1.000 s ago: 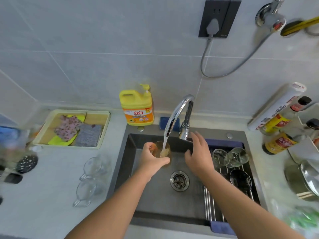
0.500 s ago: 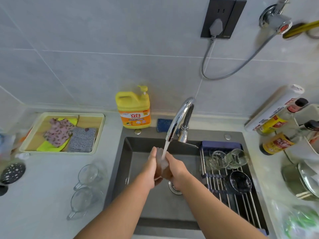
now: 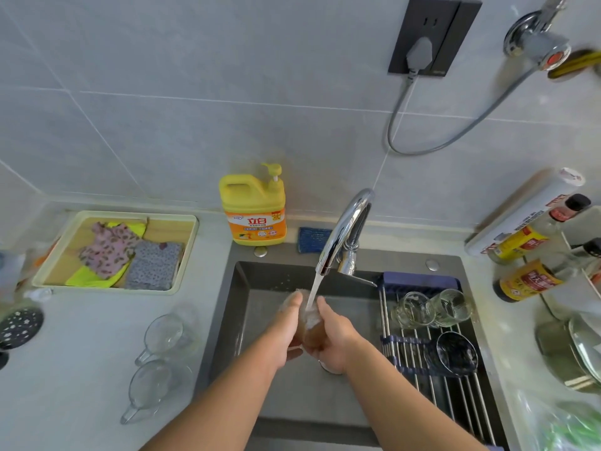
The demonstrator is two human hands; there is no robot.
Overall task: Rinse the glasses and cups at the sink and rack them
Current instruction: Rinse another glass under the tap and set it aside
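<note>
Glass in work: the clear drinking glass [image 3: 308, 320] is over the dark grey sink [image 3: 260, 288], directly in the water stream. The curved chrome tap [image 3: 344, 229] stands at 12 o'clock from my hands.
Left hand: my left hand [image 3: 286, 330] is curled on the left wall of the glass, thumb pointing up.
Right hand: my right hand [image 3: 335, 340] is curled round the right wall and the lower part, so the glass sits enclosed between both palms.
Handling: I judge it light, stiff and fragile. With water running over it, it is surely slippery, and a knock on the tap or on the sink wall could chip it.
Where to hold: round the body, below the rim, with the fingers wrapped. A pinch on the wet rim seems to me unsafe.
Rack: the roll-up rack of metal rods [image 3: 452, 405] lies at 3 o'clock. It carries two clear ribbed glasses [image 3: 413, 309] lying side by side, and a dark round vessel [image 3: 455, 353] nearer to me.
Waiting: two clear cups with handles [image 3: 162, 336] stand on the pale counter [image 3: 81, 353] at 9 o'clock. Their handles look like the safest place to grip them.
</note>
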